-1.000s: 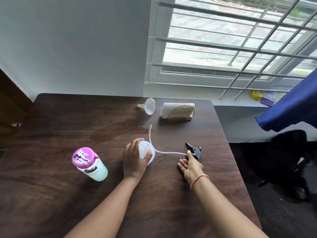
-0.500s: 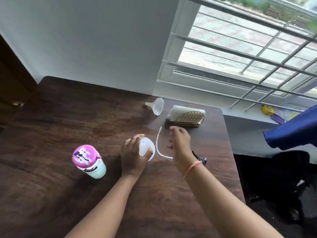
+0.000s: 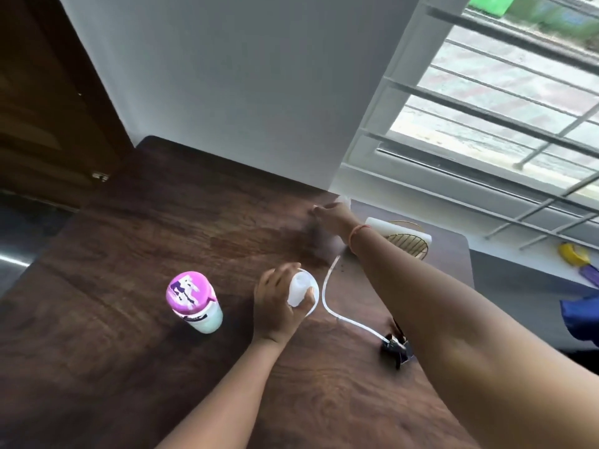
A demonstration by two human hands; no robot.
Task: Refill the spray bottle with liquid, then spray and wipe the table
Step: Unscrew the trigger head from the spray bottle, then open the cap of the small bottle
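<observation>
My left hand is curled around the white spray bottle, which stands on the brown table near the middle. My thumb sits on its right side. My right hand is stretched far across the table to the funnel. It is blurry there, so I cannot tell if my fingers are holding it. The black spray head lies on the table to the right, partly under my right arm, and its thin white tube bends up past the bottle. Left of the bottle stands a refill bottle with a pink lid. Far right, a gold wire holder holds a white cloth.
</observation>
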